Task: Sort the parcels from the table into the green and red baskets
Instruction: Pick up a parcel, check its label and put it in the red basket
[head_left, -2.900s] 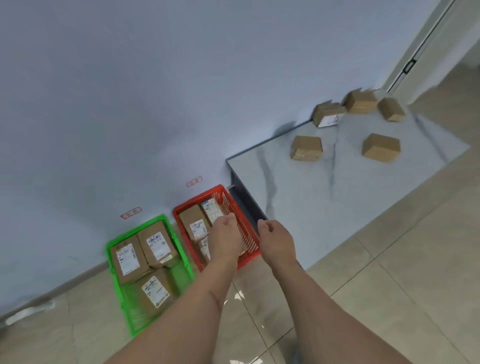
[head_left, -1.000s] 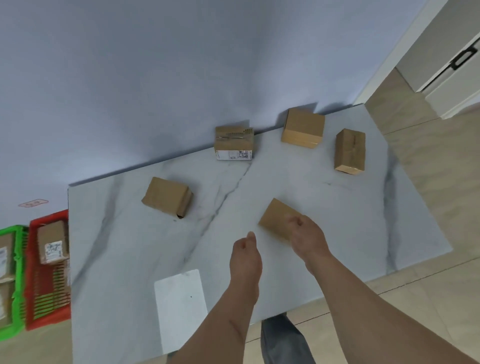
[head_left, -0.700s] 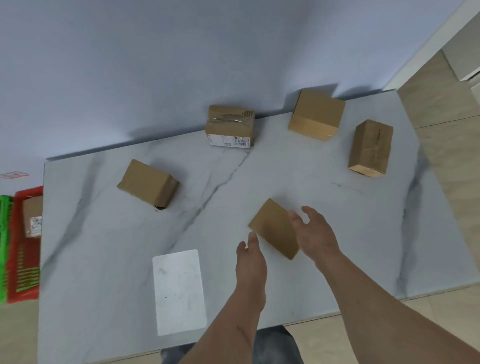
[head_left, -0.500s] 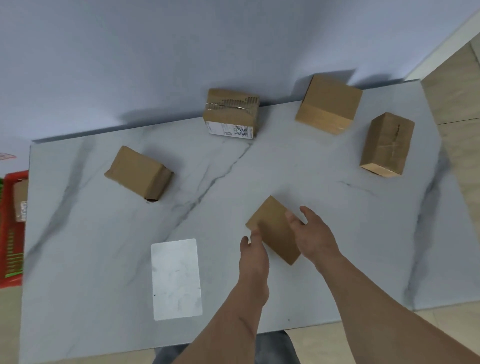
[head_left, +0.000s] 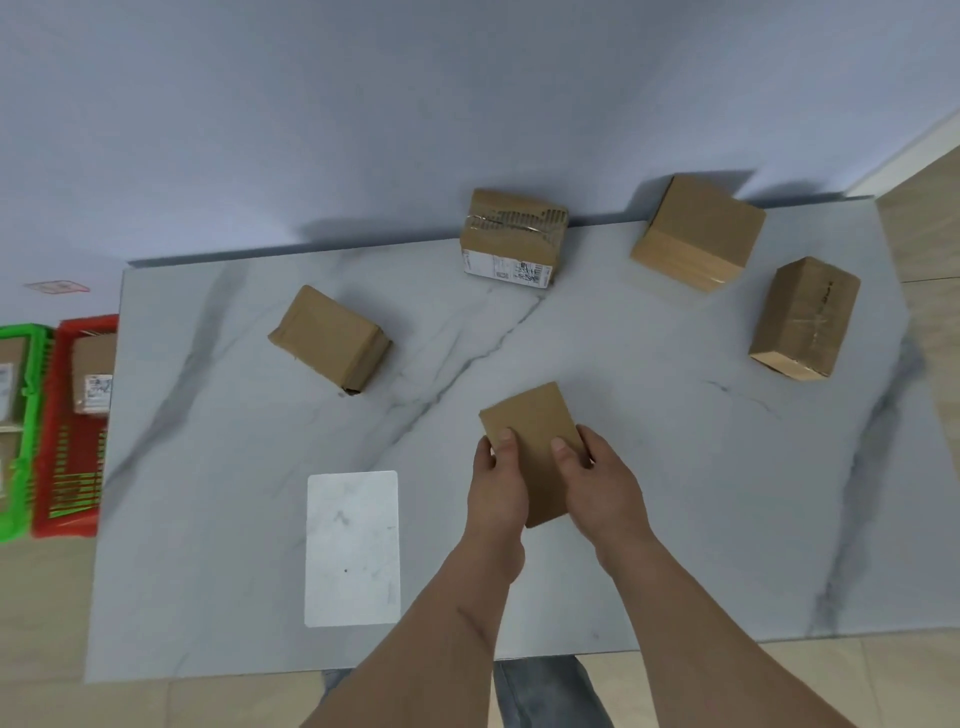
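Head view, looking down on marble-pattern table (head_left: 675, 519). Both hands on one plain brown parcel (head_left: 530, 431) near the table's middle front: left hand (head_left: 496, 493) grips its left edge, thumb lying on the top face; right hand (head_left: 597, 488) grips the right edge, thumb likewise on top, fingers curled round the side. Cannot tell whether the parcel is lifted or resting on the surface. Four more parcels on the table: tilted parcel (head_left: 330, 338) toward the left; labelled parcel (head_left: 511, 236) at the back edge against the wall, tape across its top, white label with barcode facing forward; large parcel (head_left: 698, 231) at back right; taped parcel (head_left: 805, 317) near the right edge. White sheet (head_left: 353, 548) lies flat on the table, left of the left forearm. Containers on the floor at far left, side by side and touching: red basket (head_left: 78, 467), nearer the table, holds at least one boxed parcel with white label, partly hidden by the table edge; green basket (head_left: 18, 415), cut by the frame edge, holds brown parcels with labels, count not readable.
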